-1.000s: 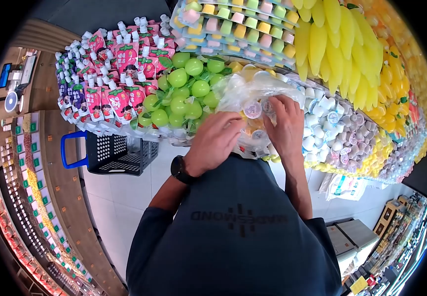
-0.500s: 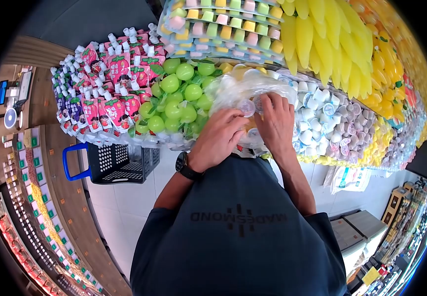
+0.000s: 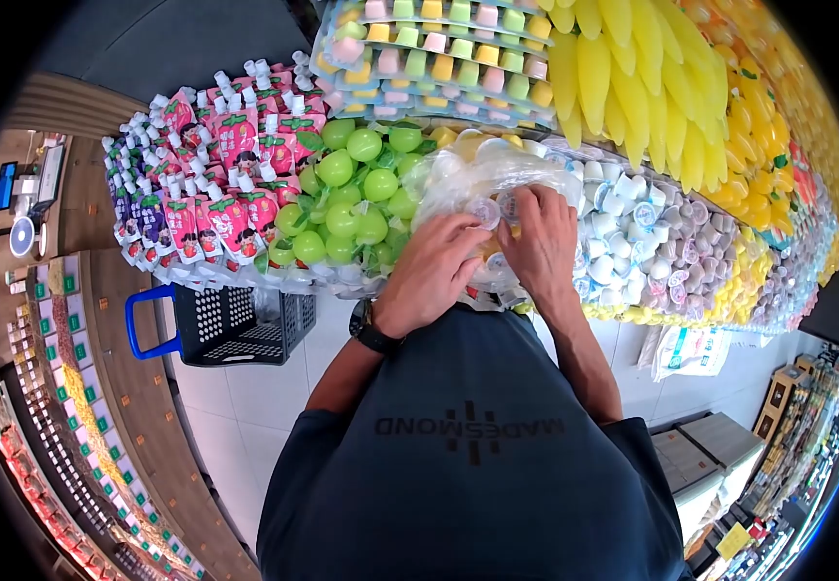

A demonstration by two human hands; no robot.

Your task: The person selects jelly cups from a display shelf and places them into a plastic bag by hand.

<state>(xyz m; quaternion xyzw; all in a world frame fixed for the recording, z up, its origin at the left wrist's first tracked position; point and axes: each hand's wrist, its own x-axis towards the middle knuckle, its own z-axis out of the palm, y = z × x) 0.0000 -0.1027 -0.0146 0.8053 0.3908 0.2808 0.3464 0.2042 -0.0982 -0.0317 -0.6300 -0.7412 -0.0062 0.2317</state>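
Observation:
A crumpled clear plastic bag (image 3: pixel 497 176) lies over the sweets display in front of me, its film bunched around both hands. My left hand (image 3: pixel 434 271), with a dark watch (image 3: pixel 373 327) on its wrist, has its fingers curled against the bag's left side. On the right, my right hand (image 3: pixel 541 242) is closed with bent fingers gripping the film. Round-lidded jelly cups (image 3: pixel 484 212) show between the hands; whether they lie inside the bag or under it I cannot tell. Both sets of fingertips are partly hidden.
Green round jellies (image 3: pixel 342 221) and pink spouted pouches (image 3: pixel 237 140) fill the left side. White jelly cups (image 3: pixel 623 223) and yellow banana-shaped packs (image 3: pixel 623 77) lie to the right. A black shopping basket (image 3: pixel 245 334) with a blue handle stands below the display's left edge.
Both hands stay at the bag with almost the same grip. The right hand's fingers have shifted slightly, and the view has moved a little.

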